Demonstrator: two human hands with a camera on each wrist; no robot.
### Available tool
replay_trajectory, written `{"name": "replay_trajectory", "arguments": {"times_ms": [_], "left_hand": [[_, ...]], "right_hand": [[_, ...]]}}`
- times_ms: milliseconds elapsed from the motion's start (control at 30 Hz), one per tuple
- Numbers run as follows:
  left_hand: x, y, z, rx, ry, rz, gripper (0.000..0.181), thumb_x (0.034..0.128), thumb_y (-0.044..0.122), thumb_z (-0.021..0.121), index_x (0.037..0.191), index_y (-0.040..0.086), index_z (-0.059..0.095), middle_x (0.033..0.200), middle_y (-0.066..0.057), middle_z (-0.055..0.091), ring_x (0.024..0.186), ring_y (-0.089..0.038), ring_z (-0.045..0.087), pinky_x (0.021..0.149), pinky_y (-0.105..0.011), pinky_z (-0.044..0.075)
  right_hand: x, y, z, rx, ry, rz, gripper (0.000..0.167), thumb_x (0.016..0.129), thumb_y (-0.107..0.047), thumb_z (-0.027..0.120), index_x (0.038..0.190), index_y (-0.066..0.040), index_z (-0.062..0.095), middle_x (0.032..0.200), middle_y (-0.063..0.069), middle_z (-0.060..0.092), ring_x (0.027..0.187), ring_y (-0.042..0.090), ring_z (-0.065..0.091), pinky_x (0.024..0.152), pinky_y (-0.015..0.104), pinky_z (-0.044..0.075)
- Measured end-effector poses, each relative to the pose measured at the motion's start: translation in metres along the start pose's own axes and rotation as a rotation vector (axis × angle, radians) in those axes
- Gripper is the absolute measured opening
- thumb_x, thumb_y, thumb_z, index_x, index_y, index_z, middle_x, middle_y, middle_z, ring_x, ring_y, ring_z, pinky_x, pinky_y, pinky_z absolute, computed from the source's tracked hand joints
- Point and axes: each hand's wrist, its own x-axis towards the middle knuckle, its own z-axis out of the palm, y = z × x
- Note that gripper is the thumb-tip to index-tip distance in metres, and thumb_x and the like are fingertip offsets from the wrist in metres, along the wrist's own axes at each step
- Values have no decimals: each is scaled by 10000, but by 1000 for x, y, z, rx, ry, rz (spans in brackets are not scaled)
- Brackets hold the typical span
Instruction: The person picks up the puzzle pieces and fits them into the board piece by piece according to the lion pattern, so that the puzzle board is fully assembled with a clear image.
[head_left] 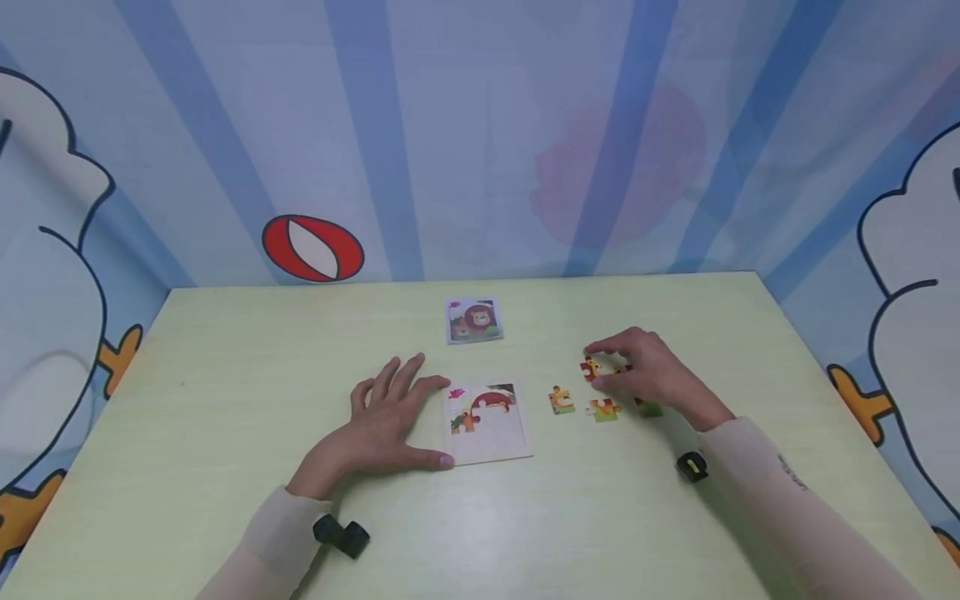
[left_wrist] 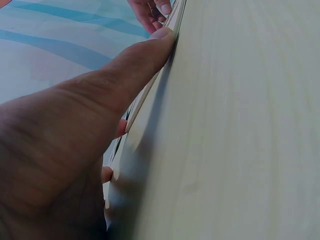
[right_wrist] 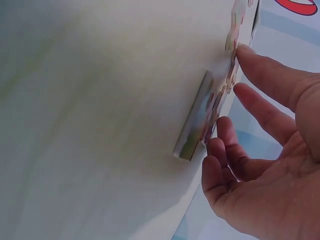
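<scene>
On the table a square puzzle tray (head_left: 491, 443) holds several joined pieces along its top and left, showing a dark red mane (head_left: 480, 402); its lower right is bare. With fingers spread, my left hand (head_left: 382, 429) steadies the tray, thumb on the lower left corner and index finger at the upper left. To the right, my right hand (head_left: 651, 367) pinches a red and yellow puzzle piece (head_left: 590, 368) between thumb and index finger, at table level. Loose pieces lie around it: a yellow one (head_left: 561, 401), a green-edged one (head_left: 603, 409), and a green one (head_left: 649, 409) partly under the hand.
Behind the tray lies a picture card (head_left: 474, 322) with a lion on it. The pale wooden table (head_left: 262, 350) meets a blue striped printed backdrop (head_left: 480, 167) at its far edge. A dark wrist device (head_left: 342, 536) sits at the left sleeve.
</scene>
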Motion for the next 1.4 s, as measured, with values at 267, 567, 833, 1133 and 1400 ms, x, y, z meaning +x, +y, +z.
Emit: {"name": "replay_trajectory", "arguments": {"times_ms": [267, 567, 833, 1133, 1400], "left_hand": [[-1, -1, 0, -9, 9, 10, 1023, 786, 686, 848, 1617, 301, 391, 1825, -133, 84, 1674, -474, 12, 1226, -771, 105], [-2, -1, 1, -22, 14, 13, 1022, 777, 669, 863, 1609, 295, 401, 1820, -142, 92, 1668, -478, 12, 1219, -774, 106], [-2, 0, 0, -17, 8, 8, 1016, 787, 675, 856, 1612, 300, 398, 1823, -134, 89, 1673, -471, 13, 1226, -770, 110], [0, -7, 6, -36, 34, 24, 1040, 765, 705, 850, 1609, 314, 385, 1822, -119, 79, 1670, -462, -2, 1220, -762, 79], [0, 0, 0, -18, 25, 27, 1016, 779, 674, 859, 1606, 294, 408, 1820, -143, 98, 1669, -483, 19, 1215, -774, 113]], "right_hand": [[-2, -1, 3, -22, 11, -56, 367, 930, -176, 842, 1284, -136, 756, 1356, 223, 680, 1298, 446, 496, 1035, 644, 439], [-2, -2, 5, 35, 62, 24, 336, 937, -182, 839, 1232, -154, 681, 1281, 160, 722, 1187, 349, 648, 976, 525, 541], [-2, -3, 4, 106, 113, 54, 237, 976, -160, 797, 1193, -163, 701, 1010, 103, 775, 851, 233, 666, 651, 339, 529], [-1, -18, 9, 155, 99, 11, 208, 958, -226, 831, 1137, -176, 740, 816, 36, 763, 735, 202, 636, 624, 314, 485], [0, -38, 15, 222, 64, -24, 203, 958, -259, 831, 1120, -170, 748, 826, 54, 782, 696, 228, 642, 626, 316, 486]]}}
